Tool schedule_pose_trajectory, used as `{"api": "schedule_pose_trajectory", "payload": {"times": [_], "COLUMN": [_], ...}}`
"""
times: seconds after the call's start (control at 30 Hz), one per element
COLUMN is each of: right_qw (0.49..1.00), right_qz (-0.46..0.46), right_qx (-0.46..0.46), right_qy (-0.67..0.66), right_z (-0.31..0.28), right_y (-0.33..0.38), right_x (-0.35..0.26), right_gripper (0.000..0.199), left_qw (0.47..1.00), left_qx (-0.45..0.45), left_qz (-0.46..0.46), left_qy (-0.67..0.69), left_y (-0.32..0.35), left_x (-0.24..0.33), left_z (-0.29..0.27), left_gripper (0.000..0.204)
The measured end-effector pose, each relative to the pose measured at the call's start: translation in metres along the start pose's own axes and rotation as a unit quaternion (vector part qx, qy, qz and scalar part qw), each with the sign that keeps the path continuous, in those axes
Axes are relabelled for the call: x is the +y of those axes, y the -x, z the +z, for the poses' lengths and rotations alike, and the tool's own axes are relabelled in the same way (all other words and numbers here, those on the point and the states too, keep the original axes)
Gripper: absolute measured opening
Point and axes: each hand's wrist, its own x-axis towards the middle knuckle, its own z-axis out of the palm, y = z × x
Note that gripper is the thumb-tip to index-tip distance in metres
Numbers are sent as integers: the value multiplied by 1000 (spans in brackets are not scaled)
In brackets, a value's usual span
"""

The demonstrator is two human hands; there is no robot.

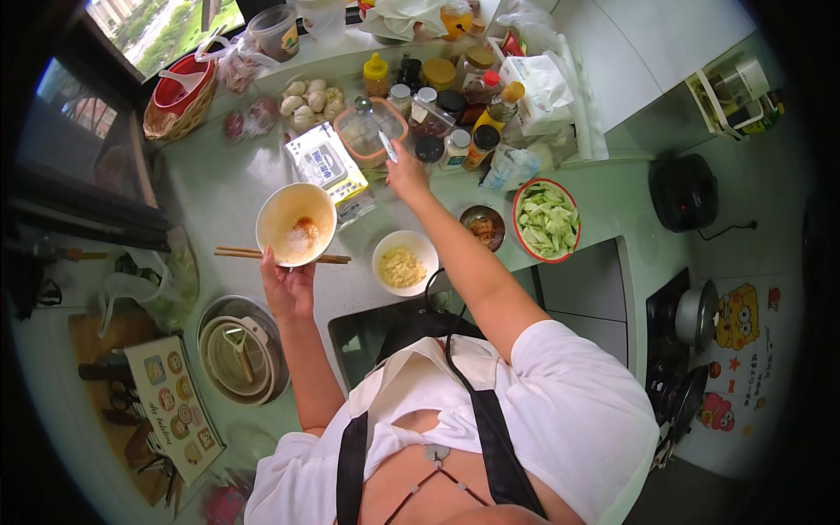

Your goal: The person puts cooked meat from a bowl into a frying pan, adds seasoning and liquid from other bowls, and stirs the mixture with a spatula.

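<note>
Left hand (289,284): fingers closed on rim of cream bowl (296,224), raised over counter (227,188) centre; bowl holds white grains, orange sauce. Right hand (407,172): closed around spoon (386,143), its tip at clear plastic container (372,131) near counter's far edge, among seasoning jars (442,105). Chopsticks (280,255) lie flat on counter below bowl. Small white bowl (404,262) of minced garlic just right of chopsticks. Red-rimmed plate (547,220) of sliced greens toward counter's right edge.
</note>
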Motion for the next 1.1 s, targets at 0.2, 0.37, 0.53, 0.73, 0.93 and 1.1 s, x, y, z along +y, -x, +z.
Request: {"api": "schedule_pose_trajectory", "payload": {"times": [0.2, 0.37, 0.53, 0.73, 0.93, 1.1], "right_qw": [998, 989, 989, 994, 996, 994], "right_qz": [-23, -37, -50, -58, -73, -53], "right_qx": [-17, -40, -63, -65, -26, -20], "right_qy": [51, 139, 127, 60, -48, -90], "right_z": [5, 4, -9, -26, -89, -130], "right_y": [2, 6, 16, 28, 80, 130], "right_x": [8, 0, -11, 5, 14, 33], "right_gripper": [51, 58, 61, 63, 46, 23], "left_qw": [1000, 1000, 999, 999, 998, 997], "left_qx": [-3, -17, -35, -50, -60, -80], "left_qz": [-27, -22, -16, -16, -26, -15], "left_qy": [-4, -10, -2, -9, -3, -9], "left_y": [7, 11, 13, 18, 27, 42], "left_x": [2, 1, 3, 0, -16, -25], "left_z": [1, 3, 0, 7, 14, 36], "left_gripper": [48, 49, 48, 49, 50, 50]}}
